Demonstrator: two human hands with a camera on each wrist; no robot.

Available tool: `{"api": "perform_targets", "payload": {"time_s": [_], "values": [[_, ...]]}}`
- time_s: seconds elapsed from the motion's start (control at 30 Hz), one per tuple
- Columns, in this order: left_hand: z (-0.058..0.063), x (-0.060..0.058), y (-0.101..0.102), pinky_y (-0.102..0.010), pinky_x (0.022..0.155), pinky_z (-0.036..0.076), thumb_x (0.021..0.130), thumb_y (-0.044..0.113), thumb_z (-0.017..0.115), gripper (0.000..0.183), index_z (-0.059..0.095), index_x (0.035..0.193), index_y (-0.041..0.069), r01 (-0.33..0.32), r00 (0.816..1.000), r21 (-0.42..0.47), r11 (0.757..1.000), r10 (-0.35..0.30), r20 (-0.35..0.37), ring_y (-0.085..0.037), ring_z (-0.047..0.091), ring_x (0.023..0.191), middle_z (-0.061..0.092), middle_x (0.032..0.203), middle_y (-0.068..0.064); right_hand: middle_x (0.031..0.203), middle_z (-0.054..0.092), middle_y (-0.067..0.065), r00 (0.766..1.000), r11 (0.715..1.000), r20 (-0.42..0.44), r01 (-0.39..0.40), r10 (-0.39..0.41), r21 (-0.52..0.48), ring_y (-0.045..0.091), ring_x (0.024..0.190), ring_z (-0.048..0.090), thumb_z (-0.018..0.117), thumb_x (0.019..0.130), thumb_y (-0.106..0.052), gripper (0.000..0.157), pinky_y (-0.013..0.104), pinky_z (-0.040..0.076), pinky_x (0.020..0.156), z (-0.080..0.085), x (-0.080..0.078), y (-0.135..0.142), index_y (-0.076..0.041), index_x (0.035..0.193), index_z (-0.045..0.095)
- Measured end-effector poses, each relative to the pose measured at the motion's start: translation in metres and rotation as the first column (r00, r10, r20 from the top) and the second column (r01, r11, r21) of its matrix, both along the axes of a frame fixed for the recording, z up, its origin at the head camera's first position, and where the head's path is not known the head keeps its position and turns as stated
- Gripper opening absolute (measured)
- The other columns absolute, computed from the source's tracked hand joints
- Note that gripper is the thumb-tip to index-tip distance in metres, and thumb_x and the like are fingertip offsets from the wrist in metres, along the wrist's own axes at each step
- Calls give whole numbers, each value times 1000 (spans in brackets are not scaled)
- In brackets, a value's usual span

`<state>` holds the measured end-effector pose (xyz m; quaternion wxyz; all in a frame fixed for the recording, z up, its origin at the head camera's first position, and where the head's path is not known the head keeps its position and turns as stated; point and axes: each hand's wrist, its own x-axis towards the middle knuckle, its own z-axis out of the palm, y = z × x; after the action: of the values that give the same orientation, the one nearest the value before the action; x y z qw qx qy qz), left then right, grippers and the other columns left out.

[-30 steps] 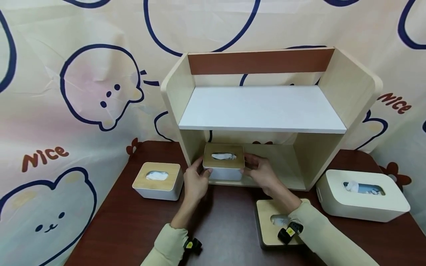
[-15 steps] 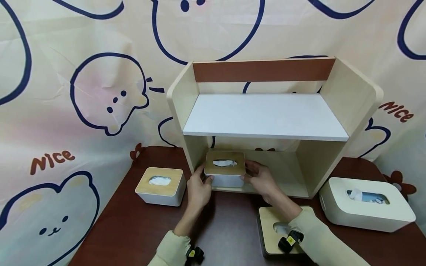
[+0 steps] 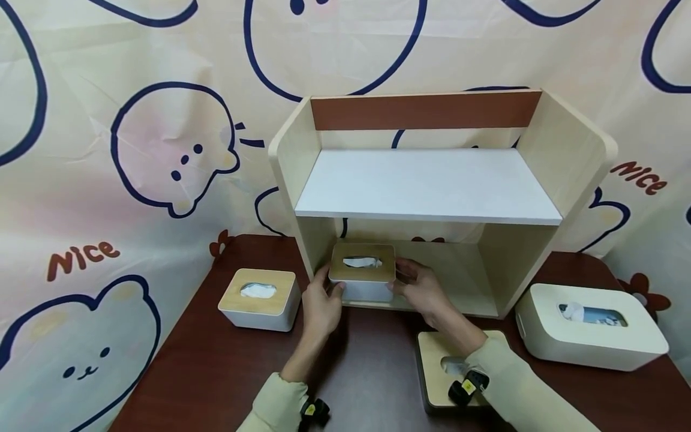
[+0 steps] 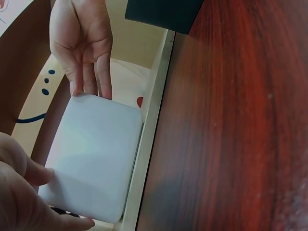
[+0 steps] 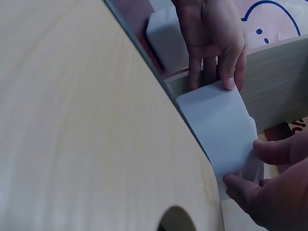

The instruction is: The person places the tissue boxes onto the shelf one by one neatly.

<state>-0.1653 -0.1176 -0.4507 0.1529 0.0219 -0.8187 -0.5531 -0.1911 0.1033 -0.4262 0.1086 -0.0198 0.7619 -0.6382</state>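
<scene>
In the head view, a small white tissue box (image 3: 369, 292) with a wooden lid sits at the left of the shelf unit's lower compartment. A white tissue shows in its lid slot. My left hand (image 3: 321, 307) holds its left end, thumb at the front corner. The right hand (image 3: 425, 291) grips the opposite end, fingers bent around the side. Both wrist views show the box's smooth white surface (image 4: 94, 149) between the two hands, with fingertips (image 5: 230, 83) on its edges.
A similar wood-lidded tissue box (image 3: 259, 303) stands left of the shelf unit (image 3: 426, 186). A dark-sided box with a pale lid (image 3: 432, 372) lies under the right forearm. At the right is a larger white tissue box (image 3: 594, 333). The brown table (image 3: 356, 372) spreads in front.
The head view has shifted slightly, so the whole scene sits a little lower in it. Both hands keep their hold on the tissue box, which stays nearly in place on the shelf.
</scene>
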Motion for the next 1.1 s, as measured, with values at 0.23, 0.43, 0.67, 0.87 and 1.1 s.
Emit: {"api": "perform_targets", "payload": {"time_s": [0.23, 0.43, 0.67, 0.87, 1.1], "values": [[8, 9, 0, -57, 110, 56, 99, 7, 76, 60, 54, 155, -1, -6, 1000, -35, 999, 6, 1, -42, 62, 138, 61, 153, -25, 167, 42, 26, 999, 999, -6, -53, 53, -5, 45, 156, 42, 68, 103, -3, 66, 53, 47, 122, 5, 7, 12, 1, 163, 40], [18, 22, 0, -58, 113, 54, 99, 11, 78, 67, 49, 158, -1, 12, 1000, -64, 998, -13, -13, -43, 59, 142, 57, 156, -25, 169, 40, 23, 994, 994, -37, -105, 106, 32, 42, 156, 42, 69, 104, -8, 67, 50, 50, 120, 9, 22, 34, -2, 164, 40], [24, 32, 5, -60, 116, 51, 96, 12, 81, 69, 51, 158, 1, 22, 998, -115, 993, -28, -50, -40, 55, 146, 57, 157, -23, 165, 49, 21, 982, 986, -129, -125, 138, 107, 40, 153, 48, 72, 105, -17, 63, 35, 58, 110, 21, 50, 62, -6, 161, 47], [26, 44, 13, -57, 120, 48, 93, 12, 84, 69, 55, 155, 0, 48, 993, -138, 989, -62, -98, -35, 56, 147, 60, 156, -18, 162, 55, 15, 981, 986, -158, -95, 117, 139, 36, 152, 51, 75, 103, -27, 63, 24, 57, 103, 26, 72, 81, -10, 159, 51], [27, 57, 24, -55, 122, 47, 94, 15, 84, 69, 55, 155, 2, 117, 987, -144, 983, -131, -90, -31, 53, 150, 60, 157, -16, 160, 56, 16, 983, 986, -175, -34, 63, 165, 36, 145, 56, 75, 104, -29, 63, 16, 56, 99, 26, 92, 103, -8, 159, 52]]}}
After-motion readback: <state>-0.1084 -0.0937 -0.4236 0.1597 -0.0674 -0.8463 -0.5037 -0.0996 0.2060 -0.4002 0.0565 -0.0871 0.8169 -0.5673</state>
